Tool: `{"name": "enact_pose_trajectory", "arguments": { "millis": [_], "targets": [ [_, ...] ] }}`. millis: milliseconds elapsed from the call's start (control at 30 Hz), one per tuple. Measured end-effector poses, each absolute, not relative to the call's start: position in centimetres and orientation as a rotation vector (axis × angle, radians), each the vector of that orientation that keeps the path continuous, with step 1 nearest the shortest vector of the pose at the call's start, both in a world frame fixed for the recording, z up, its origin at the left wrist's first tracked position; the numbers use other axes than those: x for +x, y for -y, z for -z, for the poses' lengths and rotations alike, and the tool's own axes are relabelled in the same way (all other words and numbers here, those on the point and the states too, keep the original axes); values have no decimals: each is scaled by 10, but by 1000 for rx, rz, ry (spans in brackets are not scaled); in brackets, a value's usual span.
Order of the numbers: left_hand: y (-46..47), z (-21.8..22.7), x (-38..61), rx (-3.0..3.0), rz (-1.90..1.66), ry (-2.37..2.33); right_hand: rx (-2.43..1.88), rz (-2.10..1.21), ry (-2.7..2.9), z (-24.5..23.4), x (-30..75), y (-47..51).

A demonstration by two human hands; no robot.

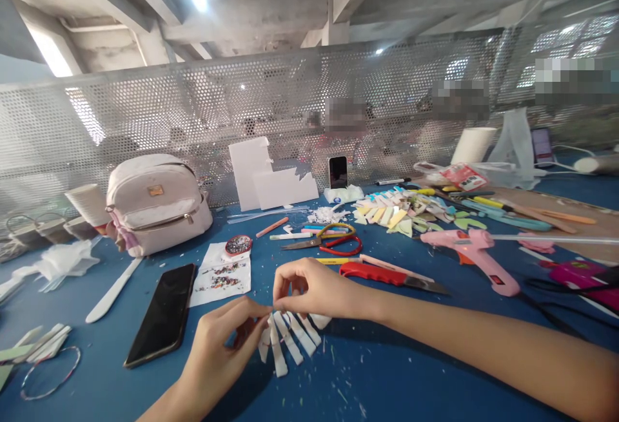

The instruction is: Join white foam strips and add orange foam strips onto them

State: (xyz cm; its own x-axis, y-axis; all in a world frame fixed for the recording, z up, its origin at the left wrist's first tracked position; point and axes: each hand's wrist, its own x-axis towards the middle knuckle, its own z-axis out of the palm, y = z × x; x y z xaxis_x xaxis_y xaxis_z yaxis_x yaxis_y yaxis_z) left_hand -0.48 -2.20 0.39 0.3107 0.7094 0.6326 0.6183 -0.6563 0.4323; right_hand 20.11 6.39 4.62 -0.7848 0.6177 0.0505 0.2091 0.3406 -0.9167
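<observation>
Close together, the left grip point(213, 339) and right grip point(314, 288) both pinch the white strips point(289, 338) by their far end, over the surface point(387, 377).

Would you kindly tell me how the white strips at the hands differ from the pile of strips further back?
The white strips fan out, while the pile of strips lies heaped. The white strips look plain; the pile mixes white, yellow and green. The white strips are few; the pile, many. Both consist of narrow pieces.
</observation>
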Motion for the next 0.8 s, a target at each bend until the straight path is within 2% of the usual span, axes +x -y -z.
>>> {"name": "enact_pose_trajectory", "arguments": {
  "millis": [167,433,800],
  "targets": [
    [21,-2,-4,2443,-1239,-1237,-735,-1382,2213,-50,200,-61],
    [21,-3,-1,2331,-1225,-1248,-712,-1557,2179,-46,200,-56],
    [16,4,4,1695,-1111,-1296,-696,-1333,2245,-52,200,-51]
  ]
}}
